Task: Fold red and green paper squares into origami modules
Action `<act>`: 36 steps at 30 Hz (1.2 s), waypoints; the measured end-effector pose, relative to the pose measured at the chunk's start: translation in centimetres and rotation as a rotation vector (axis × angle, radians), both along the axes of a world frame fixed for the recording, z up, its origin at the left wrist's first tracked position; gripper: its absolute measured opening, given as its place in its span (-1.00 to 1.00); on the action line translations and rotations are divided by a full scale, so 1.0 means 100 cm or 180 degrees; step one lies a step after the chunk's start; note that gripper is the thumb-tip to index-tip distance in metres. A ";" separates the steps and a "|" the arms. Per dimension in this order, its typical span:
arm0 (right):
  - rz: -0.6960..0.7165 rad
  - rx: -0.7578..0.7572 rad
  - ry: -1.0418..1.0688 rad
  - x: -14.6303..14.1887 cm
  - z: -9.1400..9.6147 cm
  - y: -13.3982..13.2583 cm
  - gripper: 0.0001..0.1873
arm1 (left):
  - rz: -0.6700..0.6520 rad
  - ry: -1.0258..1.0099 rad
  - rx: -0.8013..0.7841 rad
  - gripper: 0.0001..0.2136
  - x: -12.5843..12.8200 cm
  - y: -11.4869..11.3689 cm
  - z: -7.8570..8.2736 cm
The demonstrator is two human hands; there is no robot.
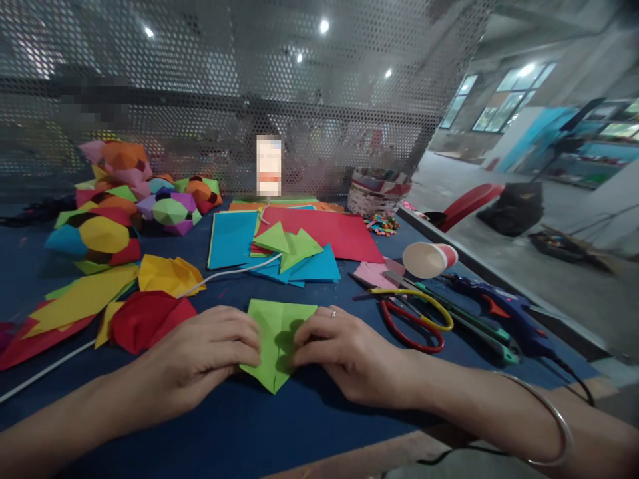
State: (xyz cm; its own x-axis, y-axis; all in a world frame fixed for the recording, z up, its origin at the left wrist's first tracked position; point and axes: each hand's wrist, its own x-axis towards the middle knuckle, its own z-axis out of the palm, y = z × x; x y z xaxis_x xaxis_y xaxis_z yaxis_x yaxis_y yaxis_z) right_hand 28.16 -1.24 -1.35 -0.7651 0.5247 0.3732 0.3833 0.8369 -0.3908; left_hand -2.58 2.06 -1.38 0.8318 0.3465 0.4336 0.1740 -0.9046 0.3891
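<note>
A folded green paper piece [275,332] lies flat on the blue table [239,426] in front of me. My left hand [200,356] presses its fingertips down on the paper's left edge. My right hand [344,349], with a ring on one finger, presses on the paper's right side, fingers curled and held together. A metal bangle [559,419] sits on my right wrist. Both hands pin the paper against the table.
Folded paper pieces in red [150,319], yellow [167,274], green and blue [299,256] lie behind. Paper balls [100,233] are piled at the far left. Scissors [414,316], a blue glue gun [504,313], a tipped paper cup [429,259] and a basket [377,189] sit to the right. A mesh screen stands behind.
</note>
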 end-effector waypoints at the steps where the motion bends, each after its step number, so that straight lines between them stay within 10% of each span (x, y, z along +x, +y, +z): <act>1: 0.0139 0.0071 -0.0092 0.001 0.001 0.000 -0.52 | -0.0057 -0.0024 -0.0066 -0.68 0.001 -0.001 0.000; 36: 0.0756 0.0634 -0.0372 0.002 0.005 -0.002 -0.62 | 0.1170 -0.0196 -0.0970 -0.84 0.036 -0.030 -0.015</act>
